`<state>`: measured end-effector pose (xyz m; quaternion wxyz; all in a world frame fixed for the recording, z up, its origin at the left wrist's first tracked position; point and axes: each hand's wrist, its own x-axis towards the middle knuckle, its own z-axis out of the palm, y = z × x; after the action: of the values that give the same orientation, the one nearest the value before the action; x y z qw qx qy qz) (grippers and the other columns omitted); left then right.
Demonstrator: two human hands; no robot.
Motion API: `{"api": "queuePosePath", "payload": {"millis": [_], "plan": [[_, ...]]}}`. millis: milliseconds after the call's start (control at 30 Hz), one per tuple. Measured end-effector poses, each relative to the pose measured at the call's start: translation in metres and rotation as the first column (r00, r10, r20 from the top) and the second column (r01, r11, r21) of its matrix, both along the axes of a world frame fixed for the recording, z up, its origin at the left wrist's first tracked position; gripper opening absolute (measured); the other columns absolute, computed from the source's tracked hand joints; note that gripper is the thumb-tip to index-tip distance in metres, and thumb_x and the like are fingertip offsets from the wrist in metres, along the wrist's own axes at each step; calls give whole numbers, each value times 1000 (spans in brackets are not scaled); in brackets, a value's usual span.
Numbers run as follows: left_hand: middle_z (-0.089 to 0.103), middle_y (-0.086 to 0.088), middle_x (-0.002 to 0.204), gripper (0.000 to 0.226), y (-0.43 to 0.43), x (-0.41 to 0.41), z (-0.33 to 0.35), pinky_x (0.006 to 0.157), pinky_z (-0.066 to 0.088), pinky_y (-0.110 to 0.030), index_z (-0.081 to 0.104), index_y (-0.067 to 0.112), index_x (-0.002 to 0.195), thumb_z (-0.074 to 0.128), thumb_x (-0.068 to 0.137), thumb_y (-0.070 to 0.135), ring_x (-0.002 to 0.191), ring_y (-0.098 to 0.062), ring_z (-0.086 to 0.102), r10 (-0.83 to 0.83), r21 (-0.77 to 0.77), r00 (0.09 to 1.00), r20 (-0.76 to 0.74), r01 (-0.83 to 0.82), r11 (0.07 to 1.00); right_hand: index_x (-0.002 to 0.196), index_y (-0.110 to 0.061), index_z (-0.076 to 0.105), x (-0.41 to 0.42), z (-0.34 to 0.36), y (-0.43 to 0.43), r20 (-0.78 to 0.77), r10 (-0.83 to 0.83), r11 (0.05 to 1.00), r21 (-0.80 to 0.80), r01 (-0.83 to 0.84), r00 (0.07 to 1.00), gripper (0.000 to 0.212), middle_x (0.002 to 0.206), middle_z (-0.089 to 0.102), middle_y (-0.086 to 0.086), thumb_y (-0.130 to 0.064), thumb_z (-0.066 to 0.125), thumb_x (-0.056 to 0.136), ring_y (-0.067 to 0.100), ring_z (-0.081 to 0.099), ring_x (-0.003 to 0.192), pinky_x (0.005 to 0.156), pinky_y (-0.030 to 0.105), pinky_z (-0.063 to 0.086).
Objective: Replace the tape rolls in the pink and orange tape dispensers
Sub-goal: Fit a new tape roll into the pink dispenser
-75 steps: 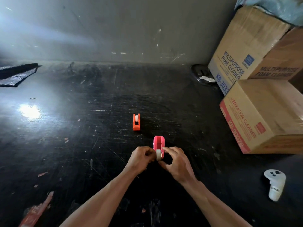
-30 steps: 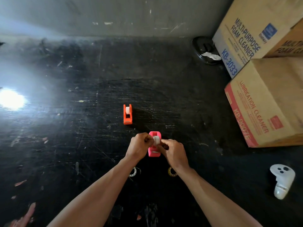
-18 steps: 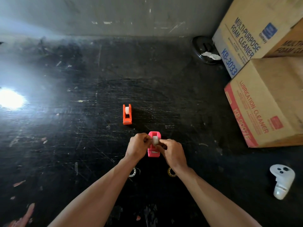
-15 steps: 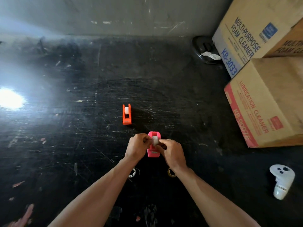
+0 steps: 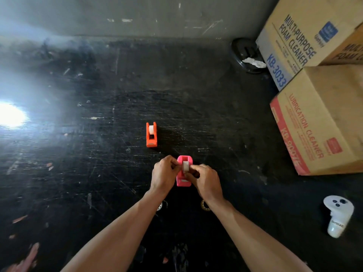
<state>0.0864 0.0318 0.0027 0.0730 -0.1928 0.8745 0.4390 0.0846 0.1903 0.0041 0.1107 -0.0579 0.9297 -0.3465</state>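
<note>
Fingertips of both hands pinch a small white tape roll (image 5: 185, 167) from its two sides, left hand (image 5: 163, 176) on the left face, right hand (image 5: 206, 180) on the right face; I read both as closed on it. Roll sits over the slot of the pink dispenser (image 5: 183, 182), which stands on the black floor (image 5: 98, 154) between the hands. I cannot tell whether the roll is seated or held just above.

Orange dispenser (image 5: 151, 134) stands farther off and slightly left, apart from the pink one, a white roll in its cradle.

Two loose tape rings (image 5: 204, 205) lie near my wrists, one partly hidden under each forearm.

Room: wide open floor to the left and far side, scratched, with a bright glare patch at the left edge. Right side is crowded: stacked cardboard boxes (image 5: 322, 118) run along the right edge, a dark round object (image 5: 245, 54) beside them by the far wall. A white controller (image 5: 336, 214) lies near right, well apart from the hands.
</note>
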Motion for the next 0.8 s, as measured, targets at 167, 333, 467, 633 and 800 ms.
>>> {"api": "queuePosePath", "payload": {"millis": [167, 333, 467, 633, 800], "plan": [[72, 3, 86, 12, -6, -2, -3, 75, 60, -36, 68, 20, 94, 77, 87, 20, 80, -13, 69, 6, 77, 1000, 15, -7, 997, 118, -21, 77, 1, 0, -2, 1, -27, 999, 30, 27, 1000, 37, 104, 76, -5, -37, 82, 85, 11, 67, 99, 85, 30, 56], [71, 1, 90, 36, -8, 0, -4, 80, 56, -30, 64, 26, 122, 72, 90, 11, 88, -16, 70, -55, 142, 998, 14, 52, 988, 123, -16, 75, 4, 1, -6, 17, -97, 995, 7, 97, 995, 40, 114, 77, 1, -24, 84, 85, 15, 70, 107, 96, 32, 56], [71, 2, 92, 49, -9, -2, -8, 83, 52, -25, 61, 28, 136, 71, 91, 11, 90, -14, 69, -79, 151, 997, 25, 74, 986, 121, -18, 77, 6, 3, -9, 53, -131, 991, -18, 133, 990, 36, 110, 76, 0, -23, 83, 86, 15, 70, 102, 93, 35, 58], [72, 3, 97, 53, -10, -2, -9, 80, 51, -17, 55, 31, 144, 68, 94, 15, 93, -11, 69, -124, 161, 992, 35, 117, 980, 114, -24, 79, 13, 3, -16, 81, -215, 974, -56, 220, 973, 27, 104, 79, -7, -29, 81, 87, 5, 72, 92, 88, 29, 60], [68, 5, 91, 53, -9, 0, -13, 84, 53, -24, 57, 29, 142, 67, 93, 10, 90, -11, 68, -92, 166, 996, 19, 88, 982, 107, -23, 81, 18, 7, -19, 116, -280, 955, -63, 289, 953, 16, 88, 75, -16, -26, 77, 92, -7, 66, 75, 69, 6, 47]]}}
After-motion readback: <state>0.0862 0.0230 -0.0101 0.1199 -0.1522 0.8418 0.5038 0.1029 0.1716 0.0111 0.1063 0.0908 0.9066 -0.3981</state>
